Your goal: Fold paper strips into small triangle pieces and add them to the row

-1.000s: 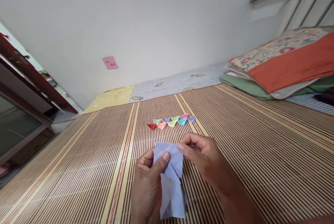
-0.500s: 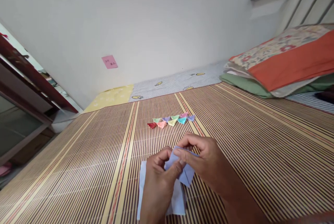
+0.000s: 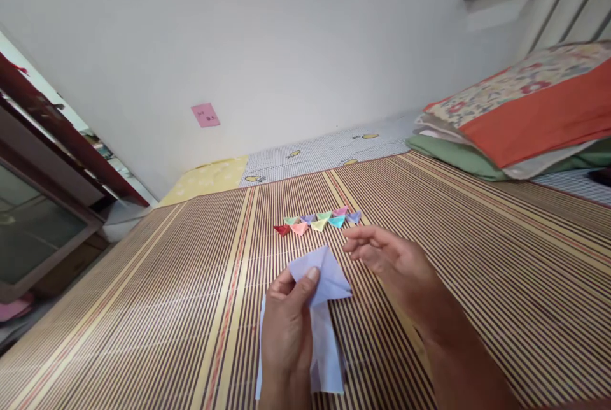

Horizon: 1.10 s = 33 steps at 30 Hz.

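Note:
My left hand [image 3: 289,318] pinches a folded piece of lavender paper [image 3: 331,275], thumb on top and fingers behind it. Crease lines run across the paper. To its right, my right hand [image 3: 389,260] is raised and apart from the paper, its fingers loosely curved with nothing in them. Beneath the left hand lies a pale blue sheet of paper [image 3: 327,359], partly hidden by the wrist. Beyond the hands, small folded paper pieces in several colours sit in two rows, among them a red one [image 3: 282,230] and a turquoise one [image 3: 337,222].
A striped bamboo mat [image 3: 157,282] covers the bed. Folded bedding with an orange and floral cover [image 3: 539,117] is piled at the right. A pink note [image 3: 205,115] sticks to the white wall. A cabinet with glass [image 3: 38,219] stands at the left.
My right hand has let go of the lavender paper and moved right. The left hand still holds the paper, now turned with more of its face showing.

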Tool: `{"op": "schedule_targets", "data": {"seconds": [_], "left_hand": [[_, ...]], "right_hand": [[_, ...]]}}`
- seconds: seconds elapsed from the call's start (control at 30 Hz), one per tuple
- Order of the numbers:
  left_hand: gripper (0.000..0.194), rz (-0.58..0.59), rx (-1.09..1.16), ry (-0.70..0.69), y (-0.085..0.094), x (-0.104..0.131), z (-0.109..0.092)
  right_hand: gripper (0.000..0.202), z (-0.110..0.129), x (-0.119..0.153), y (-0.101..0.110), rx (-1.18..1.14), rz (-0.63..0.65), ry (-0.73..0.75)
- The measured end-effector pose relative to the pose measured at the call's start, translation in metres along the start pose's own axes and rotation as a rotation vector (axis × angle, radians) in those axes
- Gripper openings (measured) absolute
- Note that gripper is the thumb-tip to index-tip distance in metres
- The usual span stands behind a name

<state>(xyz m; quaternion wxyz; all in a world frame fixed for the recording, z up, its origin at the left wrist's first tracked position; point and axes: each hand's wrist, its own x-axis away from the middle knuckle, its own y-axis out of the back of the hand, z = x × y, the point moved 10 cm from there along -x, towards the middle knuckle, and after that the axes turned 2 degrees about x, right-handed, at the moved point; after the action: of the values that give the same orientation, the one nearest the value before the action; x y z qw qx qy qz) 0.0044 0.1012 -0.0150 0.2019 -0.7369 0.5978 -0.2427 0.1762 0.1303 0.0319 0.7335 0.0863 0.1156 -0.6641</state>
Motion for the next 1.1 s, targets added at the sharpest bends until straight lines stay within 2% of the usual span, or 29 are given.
{"op": "schedule_targets", "data": {"seconds": [0.07, 0.13, 0.23, 0.3, 0.4, 0.53, 0.6, 0.7, 0.77, 1.0, 1.1], "left_hand": [[0.026, -0.097, 0.136, 0.0, 0.007, -0.001, 0.0], [0.028, -0.146, 0.211, -0.006, 0.009, 0.0, 0.0], [0.029, -0.167, 0.255, -0.024, 0.008, 0.002, 0.001], [0.028, -0.157, 0.254, -0.026, 0.007, 0.002, 0.002], [0.028, -0.098, 0.223, -0.011, 0.003, 0.001, 0.003], [0.03, 0.075, 0.112, 0.064, -0.012, 0.001, 0.006], [0.03, 0.063, 0.071, 0.038, -0.01, 0.001, 0.004], [0.028, -0.018, 0.093, -0.05, -0.003, 0.003, -0.002], [0.028, -0.032, 0.108, -0.082, -0.002, 0.004, -0.002], [0.026, 0.024, -0.014, -0.114, -0.008, 0.003, -0.003], [0.024, 0.001, -0.111, -0.124, -0.003, 0.003, -0.007]], "right_hand": [[0.036, -0.004, -0.001, -0.007, -0.056, 0.058, -0.007], [0.034, -0.008, 0.0, -0.024, -0.051, 0.14, -0.041], [0.021, -0.012, 0.007, -0.054, -0.018, 0.257, -0.108], [0.01, -0.013, 0.009, -0.065, -0.042, 0.263, -0.125], [0.012, -0.012, 0.007, -0.059, -0.076, 0.155, -0.106], [0.017, -0.009, 0.004, -0.035, -0.11, 0.028, -0.069], [0.017, -0.009, 0.003, -0.03, -0.111, 0.047, -0.079], [0.015, -0.011, 0.004, -0.035, -0.087, 0.143, -0.106], [0.013, -0.012, 0.006, -0.039, -0.09, 0.17, -0.116], [0.016, -0.013, 0.007, -0.042, -0.208, 0.115, -0.119], [0.016, -0.013, 0.005, -0.039, -0.179, 0.099, -0.101]]}}
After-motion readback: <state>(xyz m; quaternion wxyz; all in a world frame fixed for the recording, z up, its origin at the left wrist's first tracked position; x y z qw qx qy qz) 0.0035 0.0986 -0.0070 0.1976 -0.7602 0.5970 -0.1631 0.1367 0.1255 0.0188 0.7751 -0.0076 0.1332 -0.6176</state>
